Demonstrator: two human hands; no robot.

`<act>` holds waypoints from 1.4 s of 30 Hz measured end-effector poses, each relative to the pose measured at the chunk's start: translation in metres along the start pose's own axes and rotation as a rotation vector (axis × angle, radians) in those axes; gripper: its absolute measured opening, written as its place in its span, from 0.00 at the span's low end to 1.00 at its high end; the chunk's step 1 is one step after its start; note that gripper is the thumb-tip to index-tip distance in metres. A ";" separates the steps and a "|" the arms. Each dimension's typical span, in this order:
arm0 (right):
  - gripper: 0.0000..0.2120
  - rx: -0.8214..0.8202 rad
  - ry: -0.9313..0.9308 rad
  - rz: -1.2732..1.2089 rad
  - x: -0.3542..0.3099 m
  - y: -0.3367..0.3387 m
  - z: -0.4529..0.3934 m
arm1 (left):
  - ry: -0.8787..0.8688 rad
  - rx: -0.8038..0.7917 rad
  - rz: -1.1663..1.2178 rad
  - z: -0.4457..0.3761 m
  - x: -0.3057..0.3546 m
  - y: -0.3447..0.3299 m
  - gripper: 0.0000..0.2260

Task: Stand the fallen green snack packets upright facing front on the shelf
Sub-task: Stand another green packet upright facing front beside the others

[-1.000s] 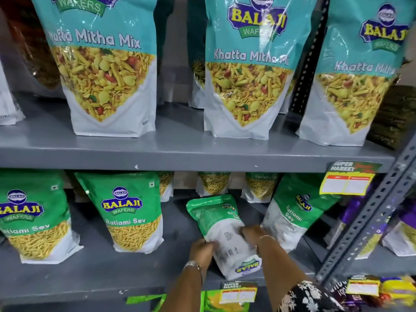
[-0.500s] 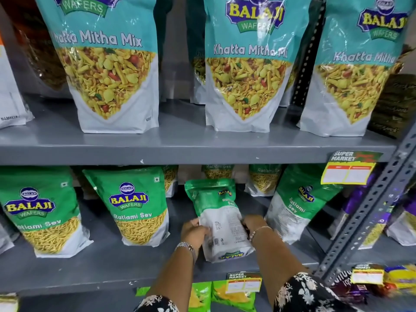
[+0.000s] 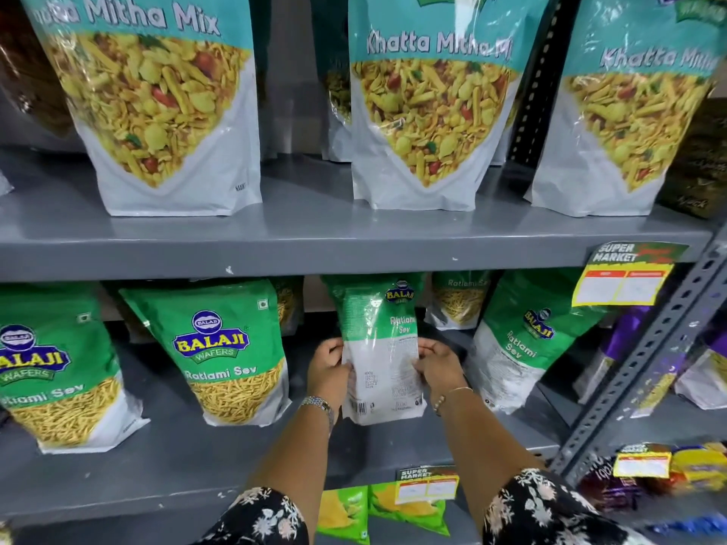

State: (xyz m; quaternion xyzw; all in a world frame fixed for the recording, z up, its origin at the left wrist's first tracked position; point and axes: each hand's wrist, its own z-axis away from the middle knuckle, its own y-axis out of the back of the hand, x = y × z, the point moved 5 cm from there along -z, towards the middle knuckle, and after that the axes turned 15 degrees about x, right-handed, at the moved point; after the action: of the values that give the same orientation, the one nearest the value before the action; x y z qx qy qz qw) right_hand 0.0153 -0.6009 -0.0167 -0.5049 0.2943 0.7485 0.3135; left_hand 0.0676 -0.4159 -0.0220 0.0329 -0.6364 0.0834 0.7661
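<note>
Green snack packet [image 3: 379, 348] stands upright at centre frame on the lower grey shelf [image 3: 165, 470], its printed back panel toward the camera. Left hand [image 3: 328, 373] grips its left edge; right hand [image 3: 436, 367] grips its right edge, fingers closed on the packet from both sides. Left of it, two green packets [image 3: 224, 348] stand front-facing. To the right, another green packet [image 3: 523, 340] leans tilted. Large teal packets [image 3: 429, 100] line the upper shelf [image 3: 314, 245].

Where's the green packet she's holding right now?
In the head view, the held green packet stands mid lower shelf, between left hand and right hand, right of the front-facing Ratlami Sev packet.
</note>
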 end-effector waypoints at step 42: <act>0.30 0.135 0.353 0.306 0.056 -0.029 0.090 | -0.287 0.232 -0.254 0.070 -0.018 0.025 0.02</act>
State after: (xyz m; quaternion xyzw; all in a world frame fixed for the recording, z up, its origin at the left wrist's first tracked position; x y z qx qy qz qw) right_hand -0.0302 -0.5048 -0.0444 -0.5554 0.4670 0.6659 0.1733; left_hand -0.0078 -0.4042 -0.0278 0.2123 -0.7159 0.0535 0.6630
